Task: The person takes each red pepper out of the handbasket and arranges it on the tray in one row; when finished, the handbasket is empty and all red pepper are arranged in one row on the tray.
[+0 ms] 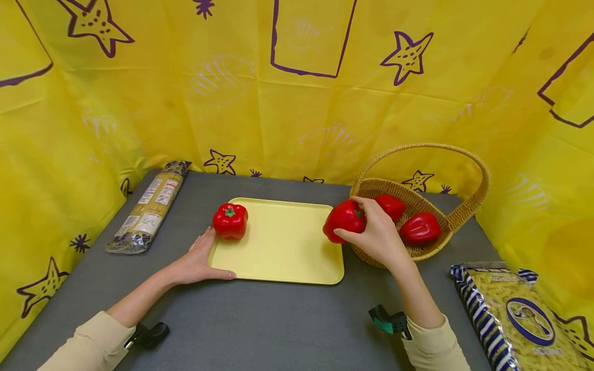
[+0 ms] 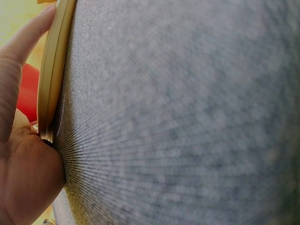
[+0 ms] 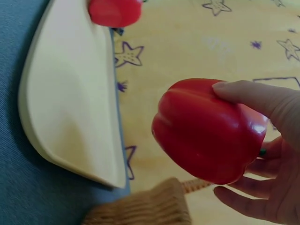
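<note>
A red bell pepper (image 1: 344,222) is gripped by my right hand (image 1: 378,232), thumb on one side and fingers on the other. In the head view it overlaps the right end of the pale yellow tray (image 1: 283,247); the right wrist view shows the pepper (image 3: 208,133) held up off the table. My left hand (image 1: 197,263) rests at the tray's near left corner, fingers spread and thumb along the front rim. Another red bell pepper (image 1: 230,221) stands upright at the tray's left end, just beyond those fingertips. Two more red peppers (image 1: 420,229) lie in the wicker basket (image 1: 436,253).
The basket's tall arched handle (image 1: 482,180) rises at the back right. A long packet of noodles (image 1: 153,206) lies at the left, and a bag of pasta (image 1: 524,314) at the front right. Yellow patterned cloth (image 1: 297,113) walls off the back and sides of the grey table (image 1: 278,324).
</note>
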A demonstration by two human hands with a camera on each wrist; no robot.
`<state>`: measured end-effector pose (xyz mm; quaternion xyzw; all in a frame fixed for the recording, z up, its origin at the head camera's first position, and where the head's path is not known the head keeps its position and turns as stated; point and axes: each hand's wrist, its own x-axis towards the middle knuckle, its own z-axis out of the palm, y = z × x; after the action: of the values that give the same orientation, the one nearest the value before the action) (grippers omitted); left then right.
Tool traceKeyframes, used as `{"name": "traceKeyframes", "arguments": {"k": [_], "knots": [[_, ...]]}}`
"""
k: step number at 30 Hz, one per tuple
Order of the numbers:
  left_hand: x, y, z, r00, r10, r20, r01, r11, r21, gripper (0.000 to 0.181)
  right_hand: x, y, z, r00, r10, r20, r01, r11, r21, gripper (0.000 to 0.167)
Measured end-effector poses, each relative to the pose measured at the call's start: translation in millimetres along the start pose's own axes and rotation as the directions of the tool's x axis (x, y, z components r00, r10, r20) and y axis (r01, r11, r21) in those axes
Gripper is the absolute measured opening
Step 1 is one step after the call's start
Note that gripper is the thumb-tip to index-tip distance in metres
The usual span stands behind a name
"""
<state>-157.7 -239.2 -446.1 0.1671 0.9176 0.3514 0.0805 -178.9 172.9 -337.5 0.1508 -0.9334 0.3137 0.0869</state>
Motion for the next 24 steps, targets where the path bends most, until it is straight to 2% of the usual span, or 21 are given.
{"name": "traceKeyframes", "arguments": {"k": [10,24], "knots": [[0.2,-0.7,1.5,1.000,0.009,-0.014,-0.008,1.000,0.012,0.122,11.2,-2,29,0.995,-0.091,0.029,0.090,0.995,0.048,0.075],[0.4,-1.0,1.2,1.000,0.002,-0.006,-0.002,1.000,0.012,0.121,26.7,-17,64,0.983,-0.144,0.118,0.133,0.987,0.092,0.077]]}}
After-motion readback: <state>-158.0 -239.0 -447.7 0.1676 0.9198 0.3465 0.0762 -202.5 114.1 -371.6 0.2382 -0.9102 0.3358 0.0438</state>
